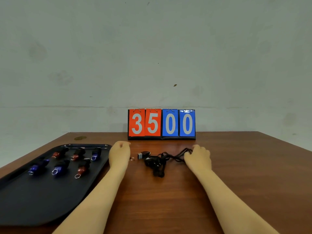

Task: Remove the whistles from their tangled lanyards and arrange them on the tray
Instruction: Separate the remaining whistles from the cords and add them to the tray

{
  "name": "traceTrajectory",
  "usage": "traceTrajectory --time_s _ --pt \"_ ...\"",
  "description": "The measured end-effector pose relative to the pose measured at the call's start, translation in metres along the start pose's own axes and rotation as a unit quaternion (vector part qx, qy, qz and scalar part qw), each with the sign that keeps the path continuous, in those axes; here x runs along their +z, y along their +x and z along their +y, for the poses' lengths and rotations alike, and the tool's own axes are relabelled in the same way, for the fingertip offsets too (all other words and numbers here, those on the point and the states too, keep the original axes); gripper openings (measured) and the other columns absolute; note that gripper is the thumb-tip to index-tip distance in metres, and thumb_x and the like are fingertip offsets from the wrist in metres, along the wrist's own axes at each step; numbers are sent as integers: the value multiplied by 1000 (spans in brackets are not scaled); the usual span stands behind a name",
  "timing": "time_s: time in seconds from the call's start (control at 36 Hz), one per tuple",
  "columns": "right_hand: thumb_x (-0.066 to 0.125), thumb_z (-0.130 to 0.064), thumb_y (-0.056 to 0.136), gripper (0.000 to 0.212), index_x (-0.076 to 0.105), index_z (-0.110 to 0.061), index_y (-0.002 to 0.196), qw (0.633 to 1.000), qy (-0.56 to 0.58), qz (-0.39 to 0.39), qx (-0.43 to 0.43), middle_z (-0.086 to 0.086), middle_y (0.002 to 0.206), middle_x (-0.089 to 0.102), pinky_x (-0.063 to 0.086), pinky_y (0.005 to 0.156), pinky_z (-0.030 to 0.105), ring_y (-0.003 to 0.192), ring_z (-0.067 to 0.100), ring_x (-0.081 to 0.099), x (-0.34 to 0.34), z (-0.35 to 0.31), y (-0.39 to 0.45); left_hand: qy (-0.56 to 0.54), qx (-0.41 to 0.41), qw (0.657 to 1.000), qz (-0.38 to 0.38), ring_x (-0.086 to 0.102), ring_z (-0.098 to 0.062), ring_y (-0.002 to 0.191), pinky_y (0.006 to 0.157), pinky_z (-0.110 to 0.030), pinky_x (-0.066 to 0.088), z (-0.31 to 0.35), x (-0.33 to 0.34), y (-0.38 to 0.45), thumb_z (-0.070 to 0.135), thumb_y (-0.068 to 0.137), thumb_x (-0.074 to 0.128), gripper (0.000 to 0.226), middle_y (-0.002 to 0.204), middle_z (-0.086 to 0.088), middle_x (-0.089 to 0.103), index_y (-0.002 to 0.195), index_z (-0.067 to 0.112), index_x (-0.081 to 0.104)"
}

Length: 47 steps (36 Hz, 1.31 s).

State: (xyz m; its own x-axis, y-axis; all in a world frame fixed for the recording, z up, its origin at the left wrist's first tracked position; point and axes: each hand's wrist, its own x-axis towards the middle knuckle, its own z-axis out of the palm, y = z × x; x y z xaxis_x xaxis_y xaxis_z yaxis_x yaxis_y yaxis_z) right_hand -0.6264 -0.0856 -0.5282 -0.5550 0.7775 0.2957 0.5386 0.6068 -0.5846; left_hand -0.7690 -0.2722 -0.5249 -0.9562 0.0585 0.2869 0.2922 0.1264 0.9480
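Nearest us, at the lower left of the frame, lies the flat black plastic tray [25, 200], with six small whistles in two rows along its upper part: blue ones [39, 166] and red ones [83, 166], each with a small metal ring. Our two bare forearms reach up across the brown wooden surface [236, 174].

Our left hand [119, 153] rests just right of the tray's edge with fingers loosely curled, holding nothing that we can see. Our right hand [198, 157], right of centre, has its fingers curled onto a loop of the tangled black cord lanyards [158, 163]. We cannot tell whether it truly pinches the cord.

Between the hands lies one last whistle, black with a grey mouthpiece [143, 155], at the left end of the heap; whether it is attached there is unclear.

We judge the whistle light, hard and rigid, best pinched by its body. The cord is limp and will snag, so we should steady it near the ring.

Behind stands a red and blue flip scoreboard [161, 124] reading 3500.
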Motion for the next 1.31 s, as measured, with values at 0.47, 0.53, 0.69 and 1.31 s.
traceTrajectory --time_s 0.47,0.53,0.69,1.31 --pt "59 -41 92 18 62 -37 74 940 50 -189 -280 -16 77 60 39 73 20 77 0 54 10 -19 -18 320 243 881 -249 51 -5 112 97 -24 40 2 10 -13 32 97 50 24 116 15 57 116 35 65" --pt "58 -38 93 27 55 -35 66 942 47 -189 -275 -12 71 57 37 67 20 70 1 52 7 -19 -17 318 253 864 -298 51 -2 108 96 -23 41 4 10 -18 35 98 49 26 111 17 57 118 34 65" --pt "52 -36 95 31 52 -19 69 959 15 -179 -217 -3 68 50 37 61 25 62 10 46 3 -12 -10 318 180 893 -262 61 -2 79 78 -23 46 3 8 -16 39 102 40 33 78 12 66 94 29 71" --pt "47 -43 91 33 51 -23 66 989 -62 -91 -101 -4 69 52 42 75 32 75 16 54 -2 -12 -12 251 77 950 -167 55 -7 89 69 -22 44 -3 14 -8 44 89 63 31 108 7 63 111 23 62"
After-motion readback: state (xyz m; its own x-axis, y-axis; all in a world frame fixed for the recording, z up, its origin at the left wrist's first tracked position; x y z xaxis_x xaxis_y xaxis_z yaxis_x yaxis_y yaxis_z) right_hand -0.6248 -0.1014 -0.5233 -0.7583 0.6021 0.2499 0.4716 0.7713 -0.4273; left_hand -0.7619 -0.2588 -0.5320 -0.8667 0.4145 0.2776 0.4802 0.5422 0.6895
